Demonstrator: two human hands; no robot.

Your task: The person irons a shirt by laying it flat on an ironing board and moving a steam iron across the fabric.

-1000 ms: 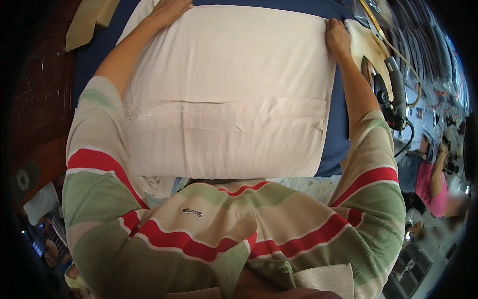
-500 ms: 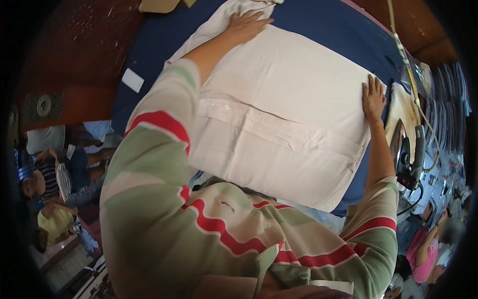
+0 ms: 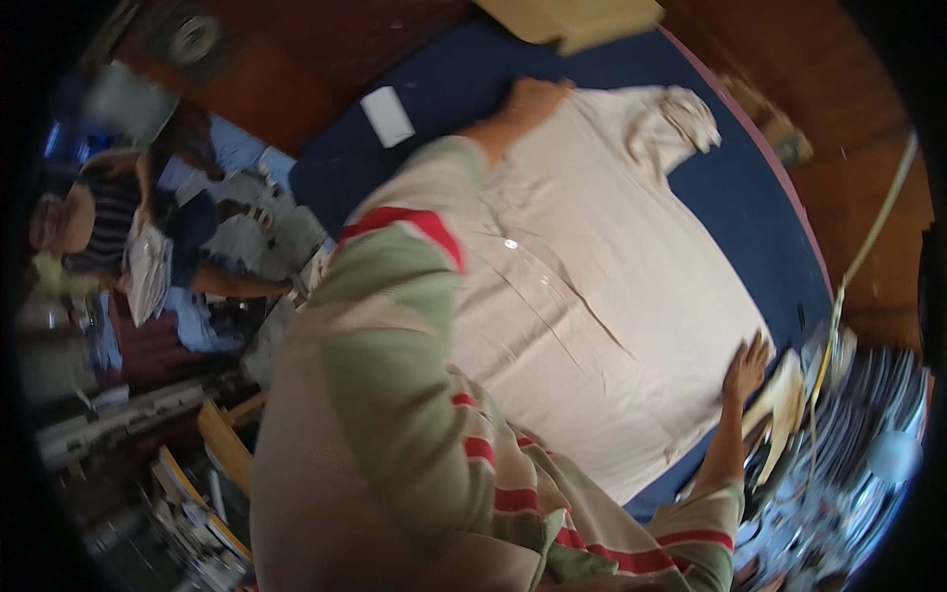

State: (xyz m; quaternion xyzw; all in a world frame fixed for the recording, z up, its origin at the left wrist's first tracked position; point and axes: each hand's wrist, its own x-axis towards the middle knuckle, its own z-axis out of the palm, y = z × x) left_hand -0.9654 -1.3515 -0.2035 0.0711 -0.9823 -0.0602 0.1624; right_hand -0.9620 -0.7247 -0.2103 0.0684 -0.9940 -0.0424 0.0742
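A cream shirt (image 3: 631,266) with a buttoned placket lies spread over a dark blue table cover (image 3: 735,217). One short sleeve (image 3: 681,123) is bunched and creased at the far side. My left hand (image 3: 531,107) is at the shirt's far left edge, its fingers curled in on the fabric and somewhat blurred. Down at the right edge, my right hand (image 3: 747,372) rests on the cloth with its fingers apart. Wrinkles run along the placket, between my two arms. My left sleeve hides part of the near left of the shirt.
A white card (image 3: 387,116) lies on the cover at the left, and a tan cardboard piece (image 3: 582,22) at the far edge. Beyond my right hand are a scorched pale cloth (image 3: 784,405), a hanging yellowish cord (image 3: 881,222) and stacked dark garments (image 3: 873,409). People sit at the left.
My view has turned, so the scene sits rotated. The shirt lies more fully spread, with its placket and far sleeve showing. My left hand has gone from flat to curled at the edge.
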